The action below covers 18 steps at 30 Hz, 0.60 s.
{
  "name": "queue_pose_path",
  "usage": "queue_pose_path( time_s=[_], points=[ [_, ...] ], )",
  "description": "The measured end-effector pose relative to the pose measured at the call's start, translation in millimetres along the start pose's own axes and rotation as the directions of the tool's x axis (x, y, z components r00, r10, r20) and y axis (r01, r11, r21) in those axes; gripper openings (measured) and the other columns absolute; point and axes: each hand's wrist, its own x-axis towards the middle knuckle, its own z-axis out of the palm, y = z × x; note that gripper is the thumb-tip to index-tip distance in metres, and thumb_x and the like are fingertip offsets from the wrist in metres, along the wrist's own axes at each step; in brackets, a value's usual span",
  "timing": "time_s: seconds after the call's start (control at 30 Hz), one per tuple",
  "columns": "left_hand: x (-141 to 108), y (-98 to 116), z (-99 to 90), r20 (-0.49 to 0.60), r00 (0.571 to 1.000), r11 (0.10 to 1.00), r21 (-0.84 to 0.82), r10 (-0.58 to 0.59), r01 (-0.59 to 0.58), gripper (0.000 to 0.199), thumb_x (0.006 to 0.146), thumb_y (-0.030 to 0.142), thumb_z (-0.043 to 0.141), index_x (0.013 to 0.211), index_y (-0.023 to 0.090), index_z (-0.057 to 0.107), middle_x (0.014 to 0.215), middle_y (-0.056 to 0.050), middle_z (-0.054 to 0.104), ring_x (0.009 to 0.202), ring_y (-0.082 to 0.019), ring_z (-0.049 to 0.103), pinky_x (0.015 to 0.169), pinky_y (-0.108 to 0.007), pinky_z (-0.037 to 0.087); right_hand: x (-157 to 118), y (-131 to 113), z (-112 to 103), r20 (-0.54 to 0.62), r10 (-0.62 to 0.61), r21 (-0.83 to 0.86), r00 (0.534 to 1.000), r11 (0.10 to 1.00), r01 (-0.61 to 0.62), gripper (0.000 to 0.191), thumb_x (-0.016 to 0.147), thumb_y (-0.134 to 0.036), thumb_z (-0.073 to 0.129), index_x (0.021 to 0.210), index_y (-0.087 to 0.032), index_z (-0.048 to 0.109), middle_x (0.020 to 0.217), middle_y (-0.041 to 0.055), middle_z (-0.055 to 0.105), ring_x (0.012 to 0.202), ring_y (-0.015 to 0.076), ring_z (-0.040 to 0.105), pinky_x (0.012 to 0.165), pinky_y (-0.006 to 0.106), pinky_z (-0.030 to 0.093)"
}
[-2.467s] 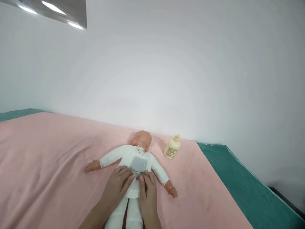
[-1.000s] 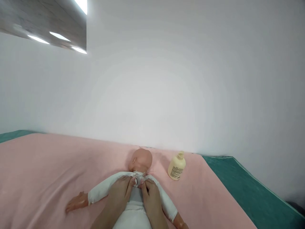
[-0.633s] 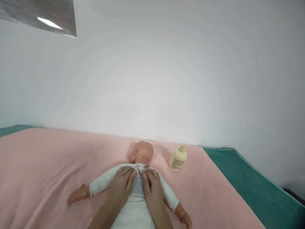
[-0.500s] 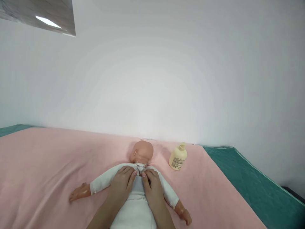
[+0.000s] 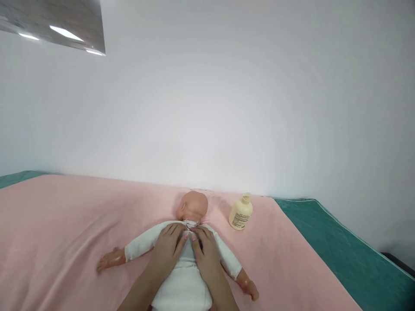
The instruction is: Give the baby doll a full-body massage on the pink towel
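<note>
A baby doll [image 5: 181, 280] with a white cloth body lies face down, its bald head [image 5: 196, 204] toward the wall and its arms spread to both sides. My left hand [image 5: 168, 244] rests flat on the left side of its upper back. On the right side of the back lies my right hand [image 5: 205, 247], also flat. The fingers of both hands are stretched out, and the thumbs sit close together near the doll's spine. Neither hand grasps anything. A dark thread shows at the back of the doll's neck, just above my fingertips.
A pale yellow pump bottle [image 5: 241, 212] stands right of the doll's head. Under them spreads a pink cloth [image 5: 81, 224], over a green surface [image 5: 340, 242] visible at both sides. Behind rises a white wall [image 5: 207, 108], with a shiny panel [image 5: 55, 26] at upper left.
Both hands stay on the doll's upper back; the thumbs have shifted slightly upward toward its neck. The doll and bottle lie practically as before, with a small shift of the view.
</note>
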Motion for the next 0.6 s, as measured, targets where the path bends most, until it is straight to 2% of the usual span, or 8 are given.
queue_pose_path(
  time_s=[0.1,0.23,0.4,0.5,0.6],
  points=[
    [0.7,-3.4,2.2,0.032,0.999,1.000,-0.014,-0.025,0.025,0.032,0.097,0.037,0.036,0.103,0.019,0.062,0.104,-0.008,0.069,0.099,-0.024,0.060,0.091,-0.044,0.045,1.3,1.0,0.5,0.028,0.005,-0.033,1.000,0.999,-0.004,0.029,0.097,-0.033,0.042,0.105,-0.022,0.067,0.108,0.0074,0.066,0.106,0.0237,0.055,0.095,0.039,0.040],
    [1.4,-2.8,0.0,0.029,0.998,0.996,-0.058,-0.059,0.061,0.033,0.096,0.038,0.037,0.103,0.019,0.063,0.104,-0.008,0.069,0.099,-0.024,0.061,0.093,-0.044,0.045,1.8,-0.3,-0.3,-0.003,-0.003,0.017,1.000,1.000,0.003,0.030,0.097,-0.035,0.041,0.105,-0.022,0.067,0.108,0.0073,0.066,0.105,0.0231,0.056,0.095,0.039,0.041],
    [-3.7,5.8,-15.7,-0.052,0.993,0.979,-0.181,-0.107,0.096,0.035,0.097,0.038,0.035,0.106,0.020,0.063,0.109,-0.007,0.068,0.104,-0.022,0.060,0.096,-0.041,0.044,-7.1,-5.8,-6.4,-0.086,0.011,0.116,0.996,0.993,-0.001,0.032,0.098,-0.038,0.041,0.110,-0.023,0.066,0.117,0.0085,0.061,0.114,0.0228,0.052,0.102,0.039,0.038],
    [-18.9,14.0,-27.0,-0.138,0.983,0.969,-0.230,-0.119,0.085,0.033,0.096,0.039,0.037,0.098,0.021,0.065,0.105,-0.007,0.069,0.103,-0.023,0.060,0.094,-0.040,0.045,-25.6,-8.0,-11.0,-0.145,0.029,0.150,0.989,0.989,-0.007,0.032,0.097,-0.039,0.042,0.107,-0.024,0.067,0.118,0.0095,0.059,0.115,0.0242,0.051,0.101,0.039,0.039],
    [-44.6,22.9,-32.4,-0.159,0.983,0.959,-0.279,-0.089,0.042,0.032,0.096,0.035,0.036,0.089,0.023,0.065,0.094,-0.005,0.069,0.097,-0.023,0.061,0.093,-0.039,0.044,-52.9,-9.0,-13.8,-0.168,0.036,0.206,0.985,0.979,-0.001,0.032,0.098,-0.040,0.042,0.099,-0.024,0.069,0.111,0.0090,0.059,0.108,0.0246,0.054,0.094,0.038,0.043]
  ],
)
